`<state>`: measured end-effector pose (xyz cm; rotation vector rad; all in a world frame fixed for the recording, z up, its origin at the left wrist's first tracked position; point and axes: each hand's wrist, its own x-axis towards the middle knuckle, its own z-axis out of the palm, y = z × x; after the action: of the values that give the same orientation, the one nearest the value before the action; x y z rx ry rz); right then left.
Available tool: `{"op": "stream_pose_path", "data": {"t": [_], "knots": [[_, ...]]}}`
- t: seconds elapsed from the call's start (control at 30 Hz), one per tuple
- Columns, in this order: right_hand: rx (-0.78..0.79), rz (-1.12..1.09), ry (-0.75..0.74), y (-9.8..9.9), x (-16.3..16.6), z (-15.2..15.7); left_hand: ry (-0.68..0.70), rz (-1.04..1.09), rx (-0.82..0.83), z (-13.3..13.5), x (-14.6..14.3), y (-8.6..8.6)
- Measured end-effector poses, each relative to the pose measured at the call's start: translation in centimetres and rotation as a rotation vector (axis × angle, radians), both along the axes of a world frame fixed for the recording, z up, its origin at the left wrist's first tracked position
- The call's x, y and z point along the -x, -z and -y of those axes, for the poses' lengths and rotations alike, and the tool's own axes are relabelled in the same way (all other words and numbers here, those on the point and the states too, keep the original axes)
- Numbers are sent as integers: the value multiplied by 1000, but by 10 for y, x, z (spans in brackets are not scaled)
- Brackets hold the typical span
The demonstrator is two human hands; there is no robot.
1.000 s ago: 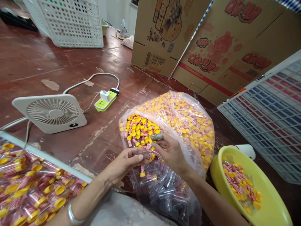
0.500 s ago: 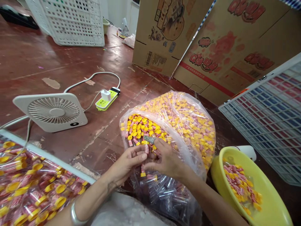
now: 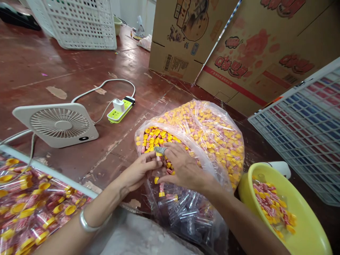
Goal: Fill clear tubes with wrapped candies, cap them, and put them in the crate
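My left hand is closed, thumb and fingers pinching a small clear tube with a yellow cap and a red-and-white filling. Above it, my right hand spreads its thumb away from the fingers. A grey-green finger wrap covers its index fingertip, which rests on the cap. Both hands are over the mouth of a large clear plastic bag packed with yellow-capped tubes. Just below the hands lie a few more capped tubes. Clear uncapped tubes lie nearer to me in plastic.
At the right stands a yellow basin with small red-and-white pieces, beside a grey crate. A bin at lower left holds capped tubes. On the floor are a fan and a power strip. Cardboard boxes stand behind.
Both hands have shifted slightly left and up with the tube. My right index fingertip has come down onto the yellow cap.
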<state>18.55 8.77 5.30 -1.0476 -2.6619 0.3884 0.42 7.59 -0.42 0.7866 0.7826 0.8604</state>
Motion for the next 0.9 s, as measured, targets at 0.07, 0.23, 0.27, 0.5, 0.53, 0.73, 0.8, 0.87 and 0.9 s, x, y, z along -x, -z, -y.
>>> {"op": "stream_pose_path", "data": {"t": [0.07,0.23,0.27,0.5,0.53,0.73,0.8,0.87,0.9], "knots": [[9,-36,48,-10,-9,-13,-56,-459,-288,-8,4,2],[-7,166,317,-10,-25,-33,330,-1251,-769,-4,0,21],[14,269,295,-5,-24,-34,377,-1269,-768,-1,-3,25],[104,495,20,46,4,-24,408,-1284,-716,12,5,32],[107,502,-19,50,8,-23,380,-1224,-701,13,13,29],[98,546,-112,60,18,-19,221,-480,-345,25,56,16],[102,542,-122,62,18,-18,218,-324,-234,30,57,16],[111,522,-125,63,16,-17,147,-256,-173,34,53,19],[117,505,-120,64,15,-17,111,-262,-157,36,50,20]]}}
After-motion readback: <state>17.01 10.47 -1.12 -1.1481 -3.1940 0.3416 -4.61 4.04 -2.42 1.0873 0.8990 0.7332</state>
